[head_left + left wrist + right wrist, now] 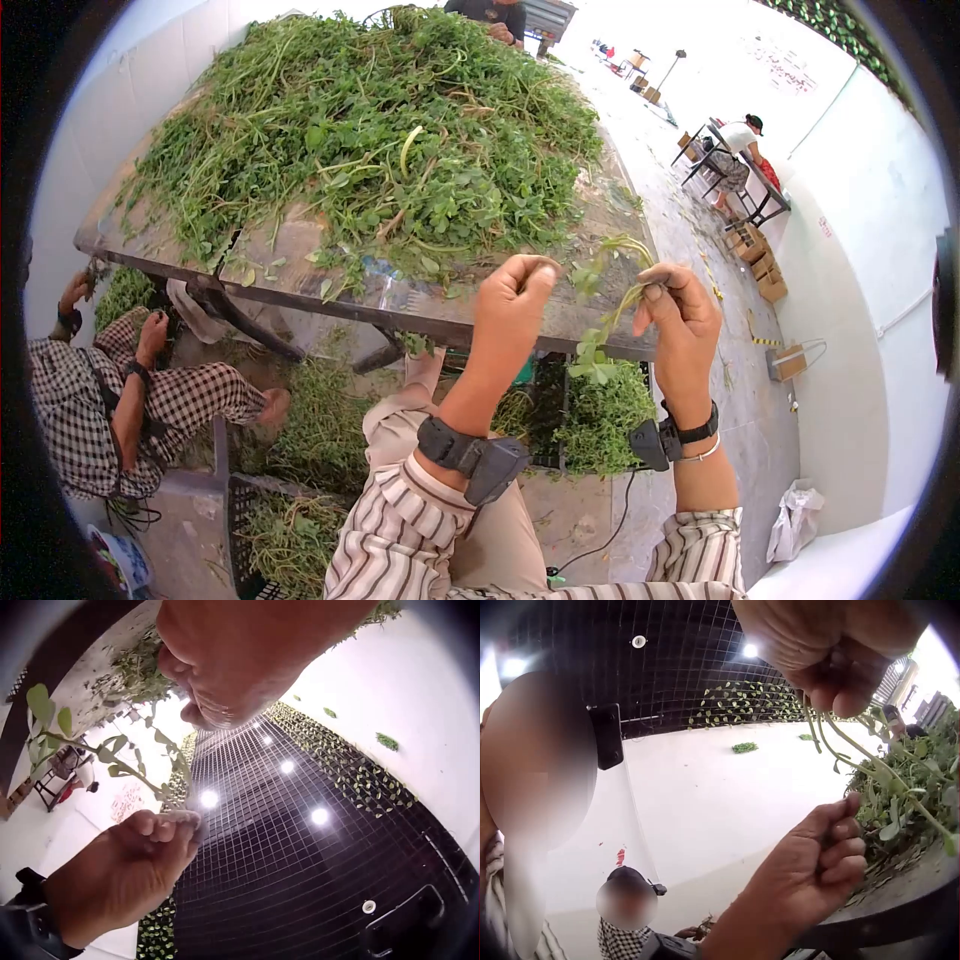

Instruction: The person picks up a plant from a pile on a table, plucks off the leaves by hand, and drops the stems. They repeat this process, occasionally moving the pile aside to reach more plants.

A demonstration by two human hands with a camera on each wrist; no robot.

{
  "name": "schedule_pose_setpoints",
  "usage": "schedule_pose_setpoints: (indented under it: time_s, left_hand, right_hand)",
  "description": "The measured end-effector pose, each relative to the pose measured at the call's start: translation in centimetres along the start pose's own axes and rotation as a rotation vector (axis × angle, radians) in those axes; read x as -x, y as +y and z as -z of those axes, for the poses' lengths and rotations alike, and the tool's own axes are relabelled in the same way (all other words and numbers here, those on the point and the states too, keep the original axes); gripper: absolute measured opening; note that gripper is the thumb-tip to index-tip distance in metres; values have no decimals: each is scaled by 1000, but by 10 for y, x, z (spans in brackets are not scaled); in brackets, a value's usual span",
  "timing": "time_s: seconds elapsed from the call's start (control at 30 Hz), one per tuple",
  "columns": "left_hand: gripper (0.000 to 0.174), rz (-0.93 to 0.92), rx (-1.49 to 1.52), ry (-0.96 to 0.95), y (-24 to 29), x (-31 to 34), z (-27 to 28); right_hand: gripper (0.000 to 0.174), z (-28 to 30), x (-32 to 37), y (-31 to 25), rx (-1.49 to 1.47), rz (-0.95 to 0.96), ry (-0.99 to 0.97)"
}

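My right hand (685, 315) pinches a few leafy green stems (628, 290) between thumb and fingers, above the table's near right edge. Their leaves hang down and to the left of the fingertips; in the right wrist view the pale stems (859, 754) run down from the pinch. To the left, my left hand (515, 310) is raised at about the same height, its fingers curled and the thumb near the index finger. Nothing shows in that hand (810, 866) in the right wrist view. A large heap of the same greens (380, 140) covers most of the table (450, 310).
Below the table edge stands a crate of greens (605, 415), with another crate (245, 540) at lower left. A person in checked clothes (110, 400) sits at the left, another beyond the heap (495, 15). Cardboard boxes (755, 260) line the right wall.
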State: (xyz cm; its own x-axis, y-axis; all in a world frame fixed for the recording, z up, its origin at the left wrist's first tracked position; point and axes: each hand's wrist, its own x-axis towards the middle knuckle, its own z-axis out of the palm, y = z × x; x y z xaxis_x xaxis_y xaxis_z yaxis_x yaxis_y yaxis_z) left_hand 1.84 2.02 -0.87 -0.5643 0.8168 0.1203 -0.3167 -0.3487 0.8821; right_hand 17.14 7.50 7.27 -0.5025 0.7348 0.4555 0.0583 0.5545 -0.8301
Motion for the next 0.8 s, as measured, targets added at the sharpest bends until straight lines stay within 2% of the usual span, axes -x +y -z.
schedule_pose_setpoints:
  time_s: [0.1, 0.23, 0.37, 0.67, 0.77, 0.8]
  left_hand:
    - [20, -130, -177, -10, -2, 4, -10]
    - [26, -301, -380, -12, -10, 1, -10]
    - [25, -216, -361, -84, -9, 1, -6]
    - [20, -352, -317, -145, 1, 6, -10]
    - [20, -330, -291, -115, -1, 5, -9]
    - [19, -262, -259, -96, 0, 6, -8]
  right_hand:
    - [9, -4, 4, -4, -109, 2, -29]
    - [8, -6, 8, -16, -106, -7, -68]
    - [9, -7, 10, -23, -107, 33, -53]
    - [13, 14, -2, -11, -194, 5, 138]
    - [14, 16, -2, -7, -263, -16, 163]
    - [14, 17, -2, -6, -278, -22, 172]
